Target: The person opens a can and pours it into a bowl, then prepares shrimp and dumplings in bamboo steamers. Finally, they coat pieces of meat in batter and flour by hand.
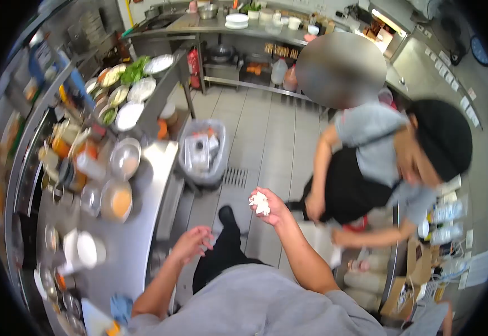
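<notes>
My right hand (274, 208) is held out in front of me over the floor, palm up. Cupped in its fingers are white crumbly pieces (260, 203), whose kind I cannot make out. My left hand (192, 244) hangs in the air near the edge of the steel counter (137, 224), fingers apart and holding nothing. On that counter, a steel bowl with orange contents (118, 200) and a steel bowl (125, 159) behind it stand beyond my left hand. A white tub (90, 250) is closer to me.
A co-worker in a black cap (442, 137) bends over an open drawer or chest (367, 274) on my right. Ahead stands a lined bin (203, 151). Plates (142, 89) and food bowls line the left counter. An open cardboard box (406, 285) sits at lower right.
</notes>
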Motion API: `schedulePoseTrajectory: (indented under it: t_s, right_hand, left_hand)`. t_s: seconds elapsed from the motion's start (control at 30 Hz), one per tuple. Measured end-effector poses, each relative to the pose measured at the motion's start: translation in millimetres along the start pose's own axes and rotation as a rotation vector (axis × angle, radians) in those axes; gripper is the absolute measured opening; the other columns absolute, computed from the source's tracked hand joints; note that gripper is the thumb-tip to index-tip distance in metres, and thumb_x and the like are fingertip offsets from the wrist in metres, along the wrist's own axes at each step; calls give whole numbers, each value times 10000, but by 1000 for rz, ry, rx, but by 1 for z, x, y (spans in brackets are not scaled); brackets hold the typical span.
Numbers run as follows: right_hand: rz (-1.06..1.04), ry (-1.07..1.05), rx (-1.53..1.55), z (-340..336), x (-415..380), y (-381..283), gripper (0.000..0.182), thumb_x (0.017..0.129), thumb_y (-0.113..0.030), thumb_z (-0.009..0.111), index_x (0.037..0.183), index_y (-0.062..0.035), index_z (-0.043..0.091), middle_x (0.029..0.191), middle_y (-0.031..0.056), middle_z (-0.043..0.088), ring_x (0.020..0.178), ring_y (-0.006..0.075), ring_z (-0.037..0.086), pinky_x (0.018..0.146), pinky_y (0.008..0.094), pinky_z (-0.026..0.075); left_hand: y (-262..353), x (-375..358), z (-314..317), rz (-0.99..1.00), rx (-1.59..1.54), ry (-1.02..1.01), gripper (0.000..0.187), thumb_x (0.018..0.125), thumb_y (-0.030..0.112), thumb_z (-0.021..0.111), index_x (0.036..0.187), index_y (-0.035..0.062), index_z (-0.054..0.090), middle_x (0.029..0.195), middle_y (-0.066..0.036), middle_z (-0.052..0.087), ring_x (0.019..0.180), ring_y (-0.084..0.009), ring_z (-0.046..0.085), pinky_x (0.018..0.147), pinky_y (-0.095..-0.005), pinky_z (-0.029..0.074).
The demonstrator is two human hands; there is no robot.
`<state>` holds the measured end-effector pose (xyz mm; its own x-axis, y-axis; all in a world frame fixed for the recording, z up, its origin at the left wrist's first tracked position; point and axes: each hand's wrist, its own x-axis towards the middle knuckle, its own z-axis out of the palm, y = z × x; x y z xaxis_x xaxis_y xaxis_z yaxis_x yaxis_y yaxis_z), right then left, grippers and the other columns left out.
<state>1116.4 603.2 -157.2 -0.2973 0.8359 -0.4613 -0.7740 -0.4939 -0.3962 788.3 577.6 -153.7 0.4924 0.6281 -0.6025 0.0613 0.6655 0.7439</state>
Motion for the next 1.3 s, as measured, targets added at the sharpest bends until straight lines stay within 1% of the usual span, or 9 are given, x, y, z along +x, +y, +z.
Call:
schedulePoseTrajectory:
  t_s: [0.1, 0.23, 0.4, 0.57, 0.63, 0.73, 0.93, 1.03, 1.3]
  right_hand:
    - [-93, 15, 11, 4, 122, -125, 222, 964, -318, 556, 914, -112, 623, 802, 52, 637, 607, 167, 618, 387, 251, 422]
    - [-232, 214, 2, 32, 217, -291, 220, 956, -335, 545, 874, -139, 602, 751, 27, 616, 574, 159, 605, 371, 235, 410]
    - [-356, 247, -128, 37, 335, -523, 222, 932, -360, 556, 855, -157, 603, 697, -1, 585, 530, 135, 583, 366, 232, 404]
    - [-578, 322, -273, 69, 489, -773, 239, 949, -348, 518, 886, -149, 634, 694, -8, 630, 544, 158, 616, 350, 260, 405]
    - [-512, 156, -280, 65, 567, -881, 262, 950, -389, 547, 906, -141, 619, 712, 19, 637, 565, 156, 628, 367, 244, 395]
    - [-537, 230, -500, 78, 666, -1000, 233, 945, -367, 617, 938, -134, 605, 705, 7, 624, 565, 155, 618, 385, 251, 447]
    - [-469, 358, -984, 8, 801, -1092, 189, 868, -221, 712, 978, -94, 625, 830, 37, 650, 708, 163, 648, 540, 303, 524]
    - [-399, 408, -1527, -15, 822, -1102, 190, 798, -107, 714, 971, -78, 640, 879, 57, 665, 725, 152, 647, 540, 307, 528]
    - [-329, 309, -1603, -12, 831, -1125, 182, 770, -42, 695, 940, -47, 631, 822, 41, 661, 717, 141, 645, 536, 267, 513]
  left_hand:
    - [78, 88, -9, -20, -66, -41, 325, 1018, 287, 528, 1260, 69, 541, 1086, -73, 653, 796, -138, 655, 539, -252, 515]
    - [185, 155, -24, -9, -44, 1, 333, 1014, 277, 539, 1270, 63, 537, 1111, -73, 653, 813, -137, 650, 562, -262, 519]
    - [271, 236, -48, -19, -63, 123, 321, 1001, 264, 560, 1269, 87, 546, 1096, -54, 659, 817, -139, 645, 565, -278, 508]
    - [320, 334, -61, -16, -146, 327, 319, 988, 279, 576, 1252, 101, 559, 1068, -45, 664, 813, -148, 647, 560, -284, 492]
    - [333, 378, -60, -30, -190, 452, 327, 982, 289, 582, 1248, 99, 558, 1057, -43, 665, 786, -154, 651, 544, -288, 492]
    - [335, 439, -52, -53, -349, 663, 348, 966, 315, 601, 1232, 98, 546, 1031, -48, 666, 707, -188, 665, 505, -301, 487]
    - [335, 496, -13, -366, -535, 935, 361, 942, 363, 627, 1222, 153, 540, 968, -49, 652, 682, -227, 667, 495, -307, 487]
    - [362, 508, -3, -387, -457, 957, 361, 943, 354, 625, 1234, 161, 535, 970, -48, 642, 671, -228, 662, 490, -320, 496]
    - [426, 564, -2, -358, -201, 989, 378, 951, 291, 584, 1280, 115, 522, 1009, -70, 637, 650, -209, 645, 477, -339, 518]
